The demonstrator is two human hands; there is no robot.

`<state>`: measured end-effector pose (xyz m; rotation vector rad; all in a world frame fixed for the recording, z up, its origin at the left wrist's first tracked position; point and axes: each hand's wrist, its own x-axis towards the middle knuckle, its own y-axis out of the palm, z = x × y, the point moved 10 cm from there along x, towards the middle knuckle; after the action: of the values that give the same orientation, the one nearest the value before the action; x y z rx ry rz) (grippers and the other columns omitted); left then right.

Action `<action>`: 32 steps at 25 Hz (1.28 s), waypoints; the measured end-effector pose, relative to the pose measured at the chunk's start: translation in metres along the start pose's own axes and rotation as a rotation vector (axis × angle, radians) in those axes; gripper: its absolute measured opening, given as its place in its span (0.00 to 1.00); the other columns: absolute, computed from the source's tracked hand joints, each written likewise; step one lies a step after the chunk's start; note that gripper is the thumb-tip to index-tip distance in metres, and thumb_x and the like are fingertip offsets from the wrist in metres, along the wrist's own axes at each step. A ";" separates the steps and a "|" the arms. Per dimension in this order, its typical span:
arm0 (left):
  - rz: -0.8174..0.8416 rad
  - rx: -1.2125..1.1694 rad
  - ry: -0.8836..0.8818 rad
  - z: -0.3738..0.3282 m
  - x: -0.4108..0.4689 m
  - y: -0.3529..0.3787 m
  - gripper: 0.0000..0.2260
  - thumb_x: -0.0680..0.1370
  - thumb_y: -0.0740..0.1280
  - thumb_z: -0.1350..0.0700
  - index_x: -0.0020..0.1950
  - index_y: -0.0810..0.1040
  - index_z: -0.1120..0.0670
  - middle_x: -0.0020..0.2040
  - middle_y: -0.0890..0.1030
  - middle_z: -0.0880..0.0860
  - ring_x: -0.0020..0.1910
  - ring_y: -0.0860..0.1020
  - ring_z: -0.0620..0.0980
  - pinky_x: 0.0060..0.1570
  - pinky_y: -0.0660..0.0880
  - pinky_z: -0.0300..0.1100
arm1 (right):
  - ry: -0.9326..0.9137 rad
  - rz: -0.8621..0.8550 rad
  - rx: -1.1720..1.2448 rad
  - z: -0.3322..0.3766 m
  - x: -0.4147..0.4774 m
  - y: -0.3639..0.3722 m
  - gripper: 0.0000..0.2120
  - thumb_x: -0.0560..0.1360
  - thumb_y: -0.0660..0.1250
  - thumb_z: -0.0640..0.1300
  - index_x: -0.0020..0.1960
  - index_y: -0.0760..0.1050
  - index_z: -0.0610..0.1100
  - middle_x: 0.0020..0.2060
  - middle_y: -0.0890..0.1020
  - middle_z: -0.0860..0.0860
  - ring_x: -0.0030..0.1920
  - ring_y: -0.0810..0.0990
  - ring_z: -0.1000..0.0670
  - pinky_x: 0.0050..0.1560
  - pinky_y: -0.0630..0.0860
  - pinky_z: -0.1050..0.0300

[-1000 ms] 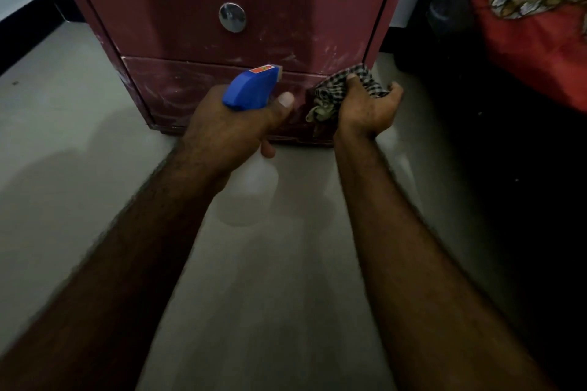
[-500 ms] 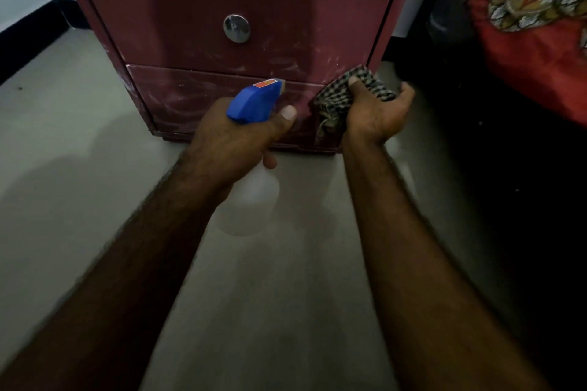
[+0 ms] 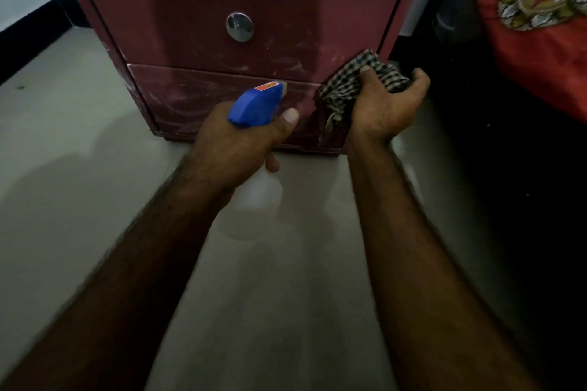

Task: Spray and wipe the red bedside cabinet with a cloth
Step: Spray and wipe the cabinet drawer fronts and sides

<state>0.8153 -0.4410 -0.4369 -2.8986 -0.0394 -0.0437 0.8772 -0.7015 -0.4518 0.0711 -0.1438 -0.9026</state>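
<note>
The red bedside cabinet [image 3: 197, 9] stands on the floor ahead, its drawer fronts smeared with pale streaks, a round metal knob [image 3: 239, 26] on the upper drawer. My left hand [image 3: 235, 149] grips a spray bottle with a blue head [image 3: 255, 103] and a translucent body, nozzle aimed at the lower drawer. My right hand [image 3: 384, 105] holds a bunched black-and-white checked cloth [image 3: 352, 86] against the cabinet's lower right corner.
Grey floor [image 3: 79, 184] spreads to the left and toward me. A bed with a red and patterned cover [image 3: 540, 25] stands close on the right, with a dark gap beneath it. A white wall with a black skirting [image 3: 28, 32] runs at the far left.
The view has tilted up a little, so the cabinet and both hands sit lower in frame. The cloth hand has shifted slightly along the lower right corner. The bottle stays pointed at the drawer.
</note>
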 end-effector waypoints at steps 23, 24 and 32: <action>-0.031 -0.018 -0.037 0.003 0.000 -0.015 0.13 0.76 0.73 0.43 0.60 0.78 0.36 0.50 0.83 0.51 0.35 0.83 0.51 0.51 0.78 0.45 | 0.007 -0.045 -0.033 -0.038 0.008 -0.005 0.34 0.67 0.82 0.44 0.69 0.73 0.42 0.52 0.80 0.52 0.48 0.80 0.54 0.36 0.70 0.80; -0.032 -0.020 -0.034 0.001 -0.001 -0.015 0.11 0.76 0.74 0.43 0.57 0.78 0.35 0.50 0.83 0.51 0.35 0.84 0.53 0.53 0.79 0.47 | 0.007 -0.051 -0.040 -0.041 0.008 -0.006 0.33 0.67 0.82 0.43 0.68 0.73 0.41 0.52 0.80 0.51 0.48 0.80 0.53 0.35 0.70 0.80; -0.030 0.002 -0.059 0.004 -0.004 -0.011 0.14 0.75 0.74 0.42 0.59 0.79 0.43 0.48 0.83 0.54 0.34 0.84 0.52 0.54 0.80 0.50 | -0.123 0.047 -0.138 -0.027 -0.019 0.026 0.22 0.66 0.80 0.42 0.57 0.77 0.41 0.45 0.82 0.54 0.38 0.77 0.60 0.37 0.68 0.81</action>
<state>0.8108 -0.4294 -0.4385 -2.8967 -0.0929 0.0361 0.8904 -0.6704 -0.4769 -0.1165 -0.1967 -0.8680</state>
